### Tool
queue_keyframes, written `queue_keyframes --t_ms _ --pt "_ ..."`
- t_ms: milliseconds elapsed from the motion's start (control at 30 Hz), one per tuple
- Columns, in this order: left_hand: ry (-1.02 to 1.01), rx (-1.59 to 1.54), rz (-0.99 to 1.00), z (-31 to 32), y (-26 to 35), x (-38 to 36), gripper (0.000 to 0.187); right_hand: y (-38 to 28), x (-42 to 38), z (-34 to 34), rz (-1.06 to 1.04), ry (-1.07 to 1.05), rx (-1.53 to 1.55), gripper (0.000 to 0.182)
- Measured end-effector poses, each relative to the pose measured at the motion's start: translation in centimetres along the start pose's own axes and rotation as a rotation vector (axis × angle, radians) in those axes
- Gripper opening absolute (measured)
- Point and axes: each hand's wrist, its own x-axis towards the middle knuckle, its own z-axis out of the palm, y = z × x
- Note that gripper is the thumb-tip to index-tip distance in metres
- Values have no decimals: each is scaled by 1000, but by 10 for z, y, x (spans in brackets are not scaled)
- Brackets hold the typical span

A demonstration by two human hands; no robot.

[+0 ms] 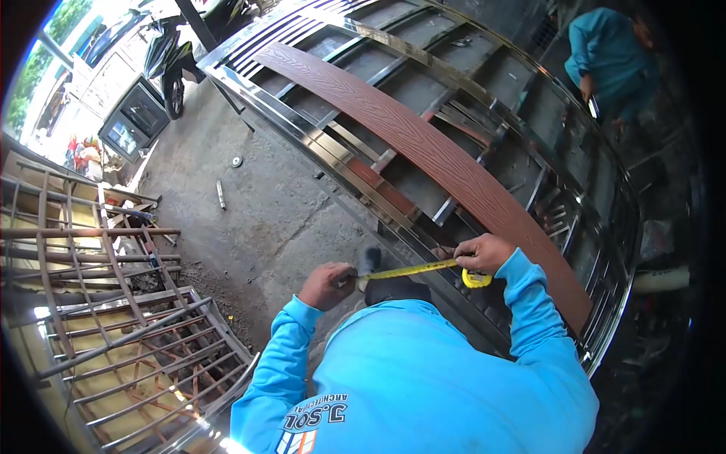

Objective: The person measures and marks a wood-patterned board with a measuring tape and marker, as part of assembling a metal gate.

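A yellow tape measure [476, 280] hangs at the fingers of my right hand [486, 253], which is closed on its case. Its yellow blade [412, 270] is drawn out sideways in front of my body. At the other side, my left hand [327, 286] is closed around the blade's end; the fingertips are partly hidden. Just beyond my right hand lies a long reddish-brown wood-grain plank [423, 140], set across a shiny metal frame [302, 125]. My right forearm is close to the plank's near end.
Another person in a teal shirt [605, 53] is beyond the frame at right, holding a small bright object. Metal grilles [136, 333] stand at lower left. On the concrete floor lie a small disc [237, 161] and a slim tool [221, 194]. A motorcycle [170, 60] stands at the back.
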Motion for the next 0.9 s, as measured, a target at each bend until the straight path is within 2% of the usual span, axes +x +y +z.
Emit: queue_keyframes --t_ms 33,167,200,300,467,533,567,667,767,900 --pt "46 7 11 -17 -15 10 17 -14 14 -17 15 48 -36 32" --pt "189 82 47 -91 -77 54 16 -32 118 -71 -144 147 49 26" --pt "223 93 45 -110 -91 67 15 -45 154 -84 -201 192 -12 26" --pt "334 78 -115 -162 -125 93 15 -98 248 -114 -327 318 -131 25" --pt "347 143 -191 -255 -157 137 16 -199 348 -144 -443 473 -160 23" --pt "313 127 -255 -294 -176 162 17 -224 378 -162 -420 486 -237 23" --pt "352 96 -201 -311 -190 178 18 -231 396 -169 -423 480 -247 23" --pt "312 267 -2 -373 -230 240 15 -257 443 -198 -367 464 -273 23" --pt "280 365 156 -433 -269 315 17 -272 509 -233 -321 551 -358 23" --pt "214 482 126 -492 -333 395 14 -315 606 -285 -60 596 -405 23"
